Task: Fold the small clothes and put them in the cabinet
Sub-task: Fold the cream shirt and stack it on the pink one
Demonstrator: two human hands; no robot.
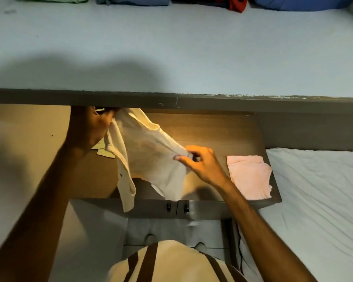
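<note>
My left hand (pixel 94 127) grips one end of the small white shirt (pixel 149 157), high under the shelf's dark front edge (pixel 171 100). My right hand (pixel 200 163) pinches the other end. The shirt hangs stretched between both grips, above the cabinet top (pixel 212 131). A folded pink garment (pixel 250 177) lies at that top's right edge.

Pale wall (pixel 171 47), white-sheeted bed (pixel 318 200)
</note>
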